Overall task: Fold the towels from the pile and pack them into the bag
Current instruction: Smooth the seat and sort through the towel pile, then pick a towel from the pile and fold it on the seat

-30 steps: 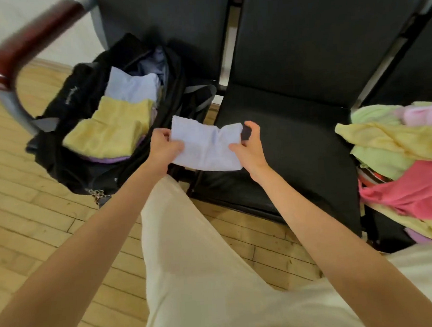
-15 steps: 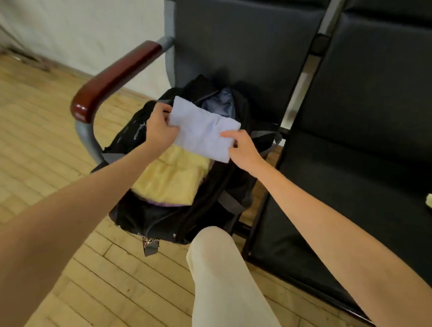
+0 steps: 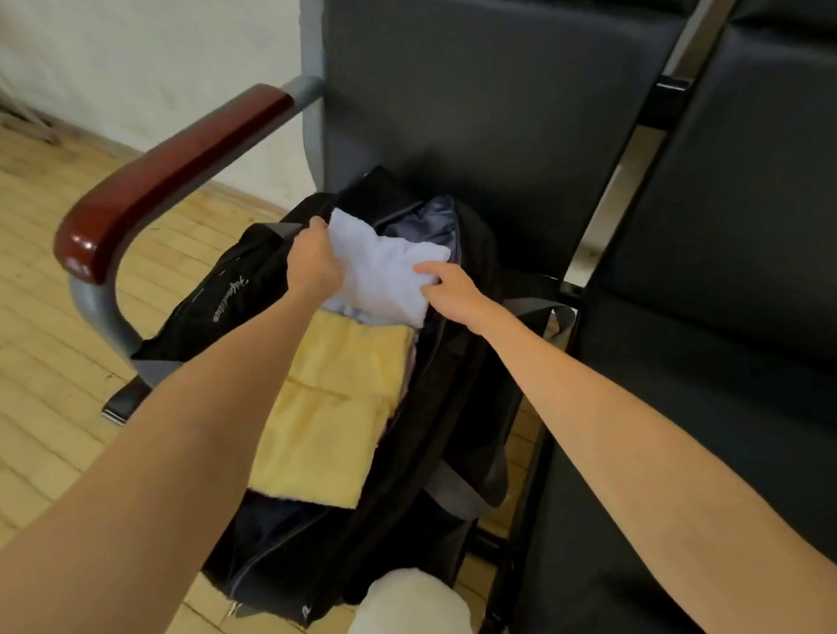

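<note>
Left hand (image 3: 313, 264) grips left edge of one folded white towel (image 3: 385, 270); right hand (image 3: 447, 293) pinches its right edge. Towel inside open black bag (image 3: 240, 287). Nearer than hands: two folded yellow towels (image 3: 329, 408) in bag. Bag on black seat (image 3: 469, 120), one wooden armrest (image 3: 167, 179) left.

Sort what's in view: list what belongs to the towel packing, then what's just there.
Part of the job:
- folded white towel, held by left hand and right hand
- black bag, open on the seat
- yellow towel already inside the bag

Just there:
- wooden armrest
- empty black seat on the right
- wooden floor
</note>
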A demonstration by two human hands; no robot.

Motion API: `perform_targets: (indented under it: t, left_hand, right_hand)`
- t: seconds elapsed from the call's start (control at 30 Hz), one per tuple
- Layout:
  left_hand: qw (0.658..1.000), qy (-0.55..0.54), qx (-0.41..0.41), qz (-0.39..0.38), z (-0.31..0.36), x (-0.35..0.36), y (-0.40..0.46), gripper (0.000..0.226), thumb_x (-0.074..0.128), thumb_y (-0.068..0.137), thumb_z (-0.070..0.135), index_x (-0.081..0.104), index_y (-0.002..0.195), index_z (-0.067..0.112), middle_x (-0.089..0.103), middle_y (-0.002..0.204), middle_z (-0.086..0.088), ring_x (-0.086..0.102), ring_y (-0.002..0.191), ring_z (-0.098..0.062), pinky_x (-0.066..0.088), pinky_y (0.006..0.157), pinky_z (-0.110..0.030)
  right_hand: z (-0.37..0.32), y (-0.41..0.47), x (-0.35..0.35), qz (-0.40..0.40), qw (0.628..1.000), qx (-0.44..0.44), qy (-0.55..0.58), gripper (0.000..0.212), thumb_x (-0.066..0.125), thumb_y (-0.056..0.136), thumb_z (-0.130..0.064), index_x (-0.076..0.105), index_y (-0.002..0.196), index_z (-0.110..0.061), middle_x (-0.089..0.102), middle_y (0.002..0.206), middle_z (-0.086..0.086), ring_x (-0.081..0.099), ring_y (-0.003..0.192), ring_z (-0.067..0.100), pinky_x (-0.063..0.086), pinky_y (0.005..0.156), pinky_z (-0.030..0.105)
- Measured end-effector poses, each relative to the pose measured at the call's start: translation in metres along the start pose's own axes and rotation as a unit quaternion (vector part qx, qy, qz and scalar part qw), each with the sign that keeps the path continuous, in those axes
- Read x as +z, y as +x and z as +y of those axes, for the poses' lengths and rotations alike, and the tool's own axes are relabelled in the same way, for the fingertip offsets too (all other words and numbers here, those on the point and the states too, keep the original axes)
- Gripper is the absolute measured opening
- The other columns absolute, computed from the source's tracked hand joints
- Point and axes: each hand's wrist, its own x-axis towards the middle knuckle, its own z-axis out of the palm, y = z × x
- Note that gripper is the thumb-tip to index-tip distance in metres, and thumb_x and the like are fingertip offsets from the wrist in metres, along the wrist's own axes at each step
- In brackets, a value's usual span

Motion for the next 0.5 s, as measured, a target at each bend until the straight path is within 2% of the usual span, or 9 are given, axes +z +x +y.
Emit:
perform_targets:
  t: [0.1, 0.2, 0.33, 0.5]
  left_hand:
    - [0.985, 0.165, 0.039, -0.018, 0.002, 0.006, -0.008, 0.041, 0.05, 0.092, -0.002, 0.039, 0.132, -0.003, 0.05, 0.127, -0.022, 0.053, 0.116, -0.035, 0.046, 0.093, -0.039]
    - [0.972, 0.232, 0.04, -0.018, 0.012, 0.004, -0.02, 0.044, 0.053, 0.092, 0.0, 0.038, 0.133, -0.004, 0.05, 0.127, -0.022, 0.053, 0.115, -0.034, 0.046, 0.092, -0.038]
    - [0.976, 0.215, 0.043, 0.008, 0.034, -0.007, -0.043, 0.062, 0.057, 0.09, 0.01, 0.026, 0.143, 0.001, 0.046, 0.13, -0.023, 0.049, 0.116, -0.035, 0.045, 0.09, -0.04]
    - [0.975, 0.175, 0.108, -0.086, 0.077, -0.015, -0.088, 0.058, 0.052, 0.094, 0.021, 0.029, 0.145, 0.004, 0.041, 0.137, -0.024, 0.042, 0.122, -0.04, 0.041, 0.093, -0.044]
  right_hand:
    - [-0.004, 0.001, 0.001, -0.014, 0.996, 0.016, -0.082, 0.052, 0.04, 0.094, -0.01, 0.037, 0.145, -0.017, 0.023, 0.148, 0.019, 0.029, 0.134, 0.037, 0.03, 0.108, 0.037]
    - [-0.015, -0.01, -0.007, -0.004, 0.99, 0.015, -0.139, 0.048, 0.043, 0.094, -0.012, 0.037, 0.142, -0.009, 0.025, 0.145, 0.022, 0.027, 0.133, 0.039, 0.028, 0.107, 0.038]
    - [-0.016, -0.037, -0.026, 0.022, 0.988, -0.009, -0.151, 0.042, 0.046, 0.091, -0.01, 0.044, 0.134, -0.006, 0.036, 0.136, 0.022, 0.035, 0.124, 0.038, 0.035, 0.1, 0.04]
    - [0.013, -0.104, -0.07, 0.072, 0.979, -0.005, -0.191, 0.039, 0.051, 0.089, -0.011, 0.049, 0.126, -0.001, 0.041, 0.126, 0.02, 0.041, 0.115, 0.04, 0.04, 0.1, 0.047]
